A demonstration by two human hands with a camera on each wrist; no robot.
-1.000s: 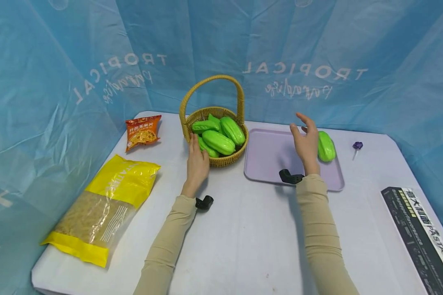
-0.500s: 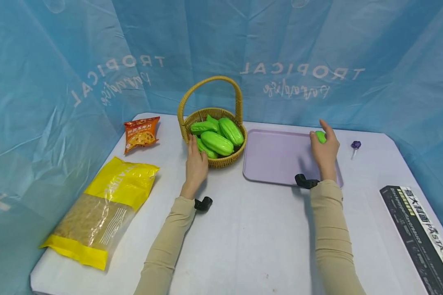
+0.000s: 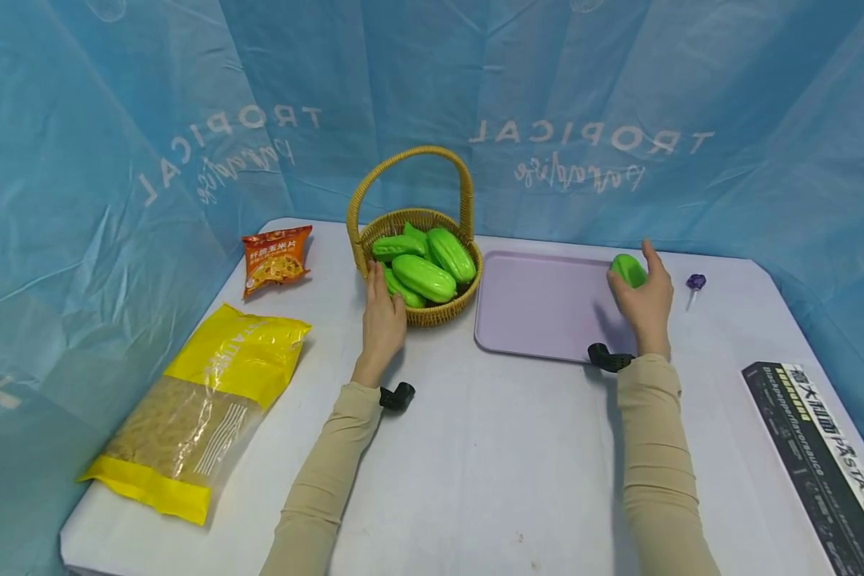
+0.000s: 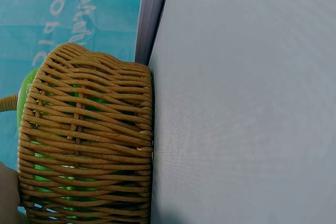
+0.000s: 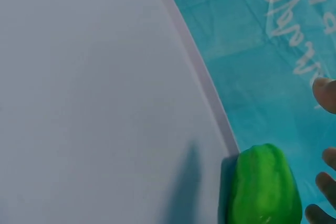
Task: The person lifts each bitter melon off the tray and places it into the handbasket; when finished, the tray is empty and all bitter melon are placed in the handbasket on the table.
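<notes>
In the head view my left hand (image 3: 383, 330) rests at the near left rim of a wicker basket (image 3: 438, 315), fingers straight. Several glossy green ridged fruits (image 3: 425, 278) lie inside it. A sliver of the left hand (image 4: 7, 195) shows beside the basket (image 4: 86, 135) in the left wrist view. My right hand (image 3: 648, 310) is over the right end of a lilac tray (image 3: 533, 308), around a single green ridged fruit (image 3: 626, 270) and partly hiding it. In the right wrist view, thumb and fingers are spread, with a gap to the fruit (image 5: 265, 187).
Left of the basket lie an orange snack packet (image 3: 277, 260) and a large yellow pasta bag (image 3: 202, 408). A purple lollipop (image 3: 695, 282) lies right of the tray, and a black pasta box (image 3: 821, 456) at the table's right edge. A blue curtain (image 3: 418, 88) closes off the back.
My right hand has moved right across the tray and come to the green fruit at its right end. The left hand has stayed at the basket.
</notes>
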